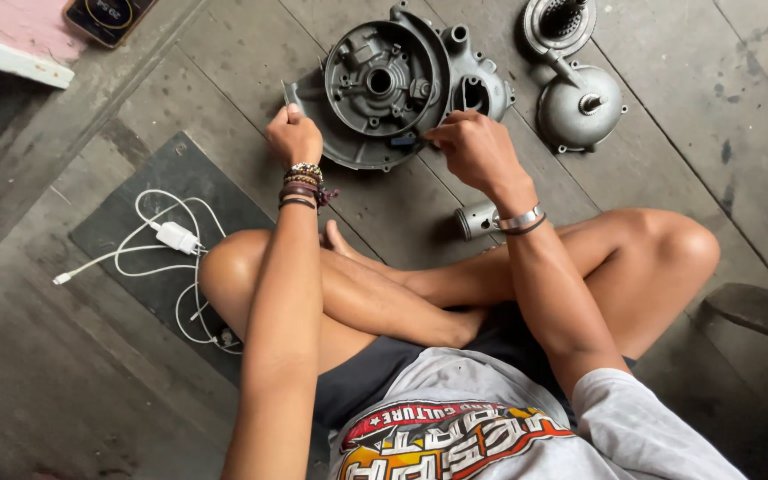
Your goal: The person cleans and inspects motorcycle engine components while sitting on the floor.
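You sit cross-legged on a grey wooden floor [686, 98] with a large grey metal engine casing [384, 84] lying flat just beyond your knees. Your left hand [293, 135] is closed into a fist on the casing's near-left edge, fingers curled together and the thumb up against the rim, so that grip is clamped on the casing. Your right hand [471, 147] rests at the casing's near-right edge, its fingers pinched together on a small dark tool [404, 140] whose tip points left onto the casing's rim.

To the right of the casing, far from you, a round domed metal cover [580, 107] lies on the floor, and beyond it a smaller round geared part [559, 22]. A short shiny metal cylinder [476, 219] lies on the boards just under your right wrist, near your knee. On the left, a white charger with its coiled cable [175, 238] sits on a dark mat [126, 222]. At the far left corner a phone [108, 16] rests on a pink surface.
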